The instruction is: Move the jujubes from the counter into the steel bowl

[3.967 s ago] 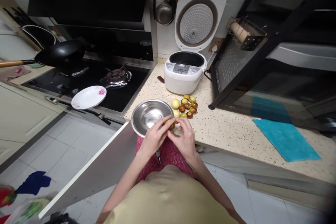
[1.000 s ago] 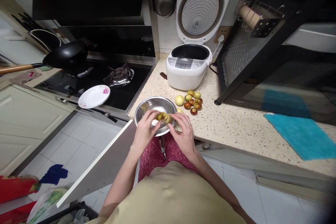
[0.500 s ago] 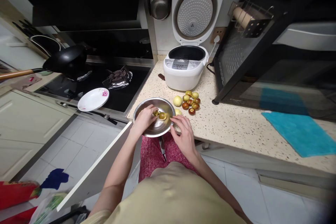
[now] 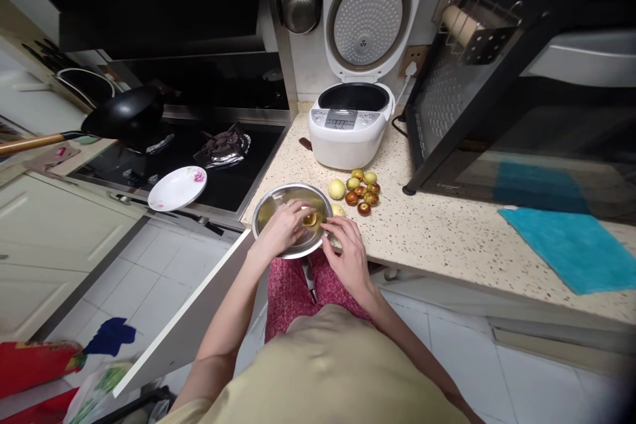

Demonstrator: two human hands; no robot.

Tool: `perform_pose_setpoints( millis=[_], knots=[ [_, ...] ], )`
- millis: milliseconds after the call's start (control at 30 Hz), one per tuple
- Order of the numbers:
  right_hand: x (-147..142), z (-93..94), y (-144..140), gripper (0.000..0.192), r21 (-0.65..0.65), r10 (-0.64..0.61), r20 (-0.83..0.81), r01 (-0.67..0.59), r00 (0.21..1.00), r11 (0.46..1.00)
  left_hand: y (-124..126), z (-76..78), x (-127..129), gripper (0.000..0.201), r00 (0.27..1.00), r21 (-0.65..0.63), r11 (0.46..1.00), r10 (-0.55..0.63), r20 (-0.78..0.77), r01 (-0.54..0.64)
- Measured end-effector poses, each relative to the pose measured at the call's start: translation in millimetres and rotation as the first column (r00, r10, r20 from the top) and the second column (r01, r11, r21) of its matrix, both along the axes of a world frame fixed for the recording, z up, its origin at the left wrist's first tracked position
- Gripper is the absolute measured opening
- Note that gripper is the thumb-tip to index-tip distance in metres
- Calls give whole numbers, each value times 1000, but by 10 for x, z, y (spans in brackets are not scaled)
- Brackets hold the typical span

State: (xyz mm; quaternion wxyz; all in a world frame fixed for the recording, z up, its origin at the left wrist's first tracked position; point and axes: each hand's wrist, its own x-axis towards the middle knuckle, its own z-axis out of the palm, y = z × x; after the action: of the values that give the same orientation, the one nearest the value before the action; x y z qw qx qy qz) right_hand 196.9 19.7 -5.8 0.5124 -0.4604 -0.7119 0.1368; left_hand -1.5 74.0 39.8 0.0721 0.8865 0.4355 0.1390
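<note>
Yellow-brown fruit piece (image 4: 310, 218) in steel bowl (image 4: 271, 207) | left hand (image 4: 283, 228) pinches it | right hand (image 4: 348, 253) loose, empty

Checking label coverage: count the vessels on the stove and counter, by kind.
Steel bowl: 1
White plate: 1
Black pan: 1
Rice cooker: 1
Total: 4
</note>
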Motion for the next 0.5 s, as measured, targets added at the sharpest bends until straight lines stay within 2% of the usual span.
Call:
perform_pose_setpoints(
  millis=[100, 300, 500],
  knots=[
    [-7, 0, -2, 24, 1, -6, 0, 6, 1000, 1000, 15, -19, 121, 37, 995, -4, 999, -53, -80, 53],
    [11, -22, -16, 24, 12, 0, 14, -1, 1000, 1000, 35, -57, 188, 18, 983, 11, 1000, -4, -182, 6],
    [6, -24, -20, 23, 15, 3, 11, -3, 1000, 1000, -10, -88, 152, 30, 988, 24, 999, 48, -146, -45]
  ],
)
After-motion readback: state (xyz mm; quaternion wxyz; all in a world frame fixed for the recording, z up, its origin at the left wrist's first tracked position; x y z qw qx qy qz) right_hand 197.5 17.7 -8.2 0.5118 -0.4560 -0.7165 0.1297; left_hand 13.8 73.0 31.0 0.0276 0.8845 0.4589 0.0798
